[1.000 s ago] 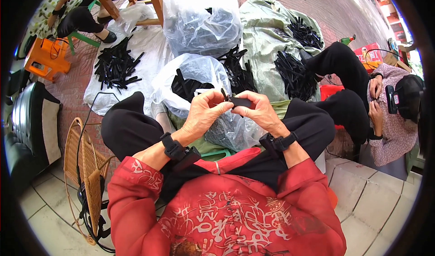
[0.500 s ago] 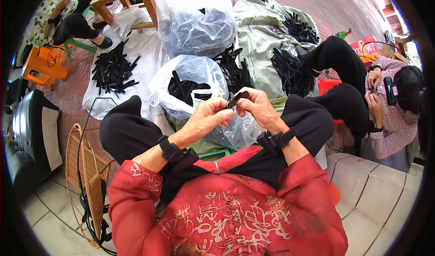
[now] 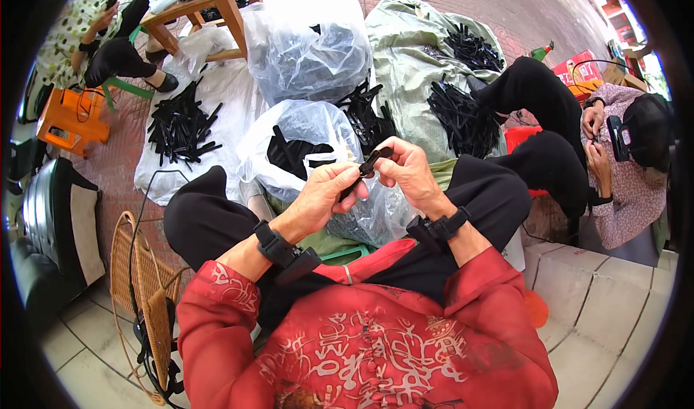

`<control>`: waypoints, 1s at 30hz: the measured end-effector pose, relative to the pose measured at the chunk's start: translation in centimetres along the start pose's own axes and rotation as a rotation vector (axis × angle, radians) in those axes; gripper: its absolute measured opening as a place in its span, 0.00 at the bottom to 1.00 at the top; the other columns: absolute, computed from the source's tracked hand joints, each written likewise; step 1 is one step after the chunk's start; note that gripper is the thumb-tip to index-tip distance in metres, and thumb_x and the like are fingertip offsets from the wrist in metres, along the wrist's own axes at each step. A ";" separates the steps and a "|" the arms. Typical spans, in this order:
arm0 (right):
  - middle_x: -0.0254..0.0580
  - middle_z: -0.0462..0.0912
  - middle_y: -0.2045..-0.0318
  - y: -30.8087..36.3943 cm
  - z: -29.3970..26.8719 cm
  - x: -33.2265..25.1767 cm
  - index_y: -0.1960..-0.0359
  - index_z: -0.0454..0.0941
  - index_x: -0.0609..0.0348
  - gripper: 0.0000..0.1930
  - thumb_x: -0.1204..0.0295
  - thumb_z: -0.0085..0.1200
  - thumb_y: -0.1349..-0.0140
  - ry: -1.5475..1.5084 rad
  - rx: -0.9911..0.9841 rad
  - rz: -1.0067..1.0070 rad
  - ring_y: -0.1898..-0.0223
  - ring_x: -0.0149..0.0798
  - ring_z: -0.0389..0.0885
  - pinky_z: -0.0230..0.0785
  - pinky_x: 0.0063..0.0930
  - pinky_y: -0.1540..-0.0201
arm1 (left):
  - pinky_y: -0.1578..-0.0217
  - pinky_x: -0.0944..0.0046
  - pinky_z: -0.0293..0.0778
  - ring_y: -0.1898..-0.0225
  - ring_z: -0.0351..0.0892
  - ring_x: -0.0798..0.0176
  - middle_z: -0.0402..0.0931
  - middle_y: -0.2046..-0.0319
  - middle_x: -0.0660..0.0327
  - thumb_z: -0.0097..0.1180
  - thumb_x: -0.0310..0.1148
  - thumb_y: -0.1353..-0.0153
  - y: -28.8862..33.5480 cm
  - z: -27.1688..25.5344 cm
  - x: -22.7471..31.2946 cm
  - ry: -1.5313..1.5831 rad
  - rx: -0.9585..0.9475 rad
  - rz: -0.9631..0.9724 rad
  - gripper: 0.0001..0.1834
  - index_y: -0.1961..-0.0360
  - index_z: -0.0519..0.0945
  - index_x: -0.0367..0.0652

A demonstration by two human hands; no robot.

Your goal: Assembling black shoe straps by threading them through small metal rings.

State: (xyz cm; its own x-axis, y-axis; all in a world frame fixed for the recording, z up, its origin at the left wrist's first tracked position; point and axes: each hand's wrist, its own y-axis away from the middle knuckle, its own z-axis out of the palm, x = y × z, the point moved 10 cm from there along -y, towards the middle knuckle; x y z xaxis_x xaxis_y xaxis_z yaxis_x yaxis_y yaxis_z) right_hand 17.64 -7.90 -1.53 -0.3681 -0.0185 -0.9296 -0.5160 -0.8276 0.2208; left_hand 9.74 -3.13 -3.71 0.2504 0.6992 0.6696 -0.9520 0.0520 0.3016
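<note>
While a person in red (image 3: pixel 369 344) sat with knees apart, the left hand (image 3: pixel 324 192) pinched one small black piece (image 3: pixel 371 162) between thumb and curled fingers, and the right hand (image 3: pixel 410 172), fingers nearly closed, gripped its other end, between the knees. Beyond lay four piles of black strips (image 3: pixel 184 125): one on a white sheet (image 3: pixel 233 112), two on a green sheet (image 3: pixel 405 83), one between. Two co-workers (image 3: pixel 627 185) sat nearby.

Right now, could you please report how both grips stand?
Left grip, right grip: both pinching slender black piece. Translucent white plastic bag of black strips beyond. Nothing visibly blocks either grip.
</note>
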 end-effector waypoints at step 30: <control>0.27 0.67 0.85 1.3 1.5 0.4 0.68 0.73 0.61 0.11 0.64 0.47 0.42 -0.403 0.004 0.205 0.89 0.17 0.56 0.47 0.11 0.88 | 0.74 0.68 0.75 0.73 0.76 0.65 0.75 0.73 0.58 0.53 0.26 0.47 -0.4 1.0 2.3 -0.030 0.044 0.148 0.08 0.65 0.72 0.37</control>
State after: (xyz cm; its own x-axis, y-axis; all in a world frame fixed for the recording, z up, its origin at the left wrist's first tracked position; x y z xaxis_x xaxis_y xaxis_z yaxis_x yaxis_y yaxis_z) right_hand 15.67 -8.16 -1.16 -0.7345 0.0389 -0.6775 -0.4039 -0.8274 0.3903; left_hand 10.82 -2.24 -1.64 0.1137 0.6754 0.7286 -0.9704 -0.0817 0.2272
